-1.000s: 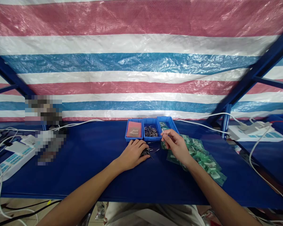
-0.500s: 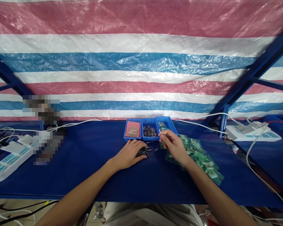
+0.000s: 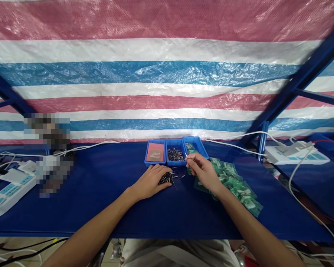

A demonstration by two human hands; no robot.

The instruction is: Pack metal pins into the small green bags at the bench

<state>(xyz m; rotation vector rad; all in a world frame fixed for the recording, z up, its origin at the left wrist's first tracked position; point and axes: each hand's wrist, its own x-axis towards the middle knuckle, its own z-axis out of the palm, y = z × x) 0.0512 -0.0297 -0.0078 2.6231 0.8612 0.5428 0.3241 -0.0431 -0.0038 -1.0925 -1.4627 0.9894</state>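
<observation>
My left hand (image 3: 151, 180) lies palm down on the blue table, its curled fingers resting on a small heap of thin metal pins (image 3: 169, 177). My right hand (image 3: 202, 171) hovers just right of it, with thumb and fingers pinched on one slim pin whose tip points up-left. Three small blue bins stand behind the hands: the left bin (image 3: 155, 152) has a reddish lining, the middle bin (image 3: 175, 153) holds more pins, the right bin (image 3: 194, 145) holds green packets. Green packets (image 3: 236, 185) lie scattered under and to the right of my right wrist.
A striped red, white and blue tarp hangs behind the table (image 3: 105, 200). White power strips (image 3: 9, 185) (image 3: 296, 156) with white cables sit at the far left and far right. Blue frame posts (image 3: 263, 142) rise at the right. Blurred items (image 3: 54, 170) stand at the left.
My right hand has drifted a little left toward the middle bin with its pin. My left hand has stayed on the pin heap. The camera has shifted slightly.
</observation>
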